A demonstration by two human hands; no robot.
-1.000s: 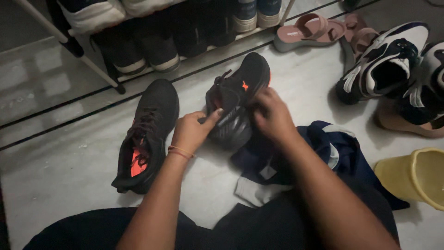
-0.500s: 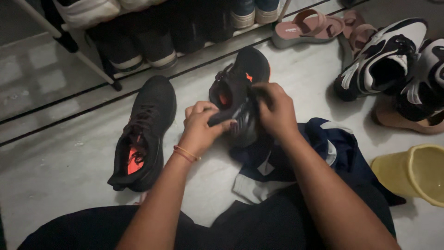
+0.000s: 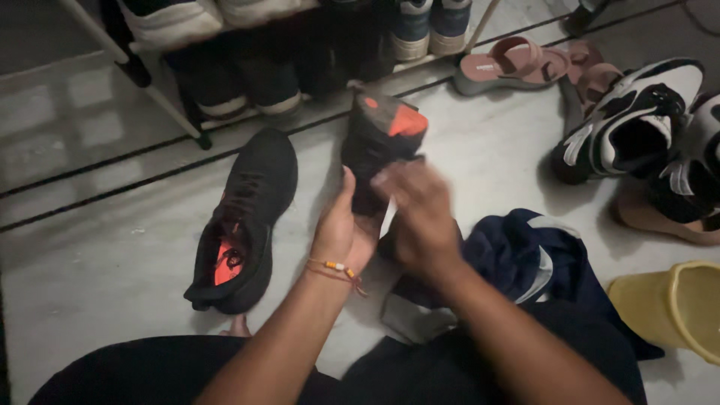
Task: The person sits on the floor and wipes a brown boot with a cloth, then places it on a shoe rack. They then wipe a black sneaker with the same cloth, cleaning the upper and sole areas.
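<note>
My left hand (image 3: 343,229) grips a black sports shoe (image 3: 379,142) from below, holding it up over the floor with its black and orange sole turned toward me. My right hand (image 3: 418,214) is blurred and lies against the near side of that shoe; a small pale strip shows between the fingers, and what it is cannot be made out. The matching black shoe with an orange insole (image 3: 241,221) lies on the floor just left of my left wrist, which wears a thread band.
A dark blue and white cloth (image 3: 540,259) lies right of my hands. A yellow bucket (image 3: 679,307) stands at the right edge. Black and white sneakers (image 3: 637,124), pink sandals (image 3: 517,67) and a shoe rack (image 3: 292,45) with several shoes lie beyond.
The shoe has been lifted and tipped so its sole faces me. My left hand moved under it and my right hand slid to its near side.
</note>
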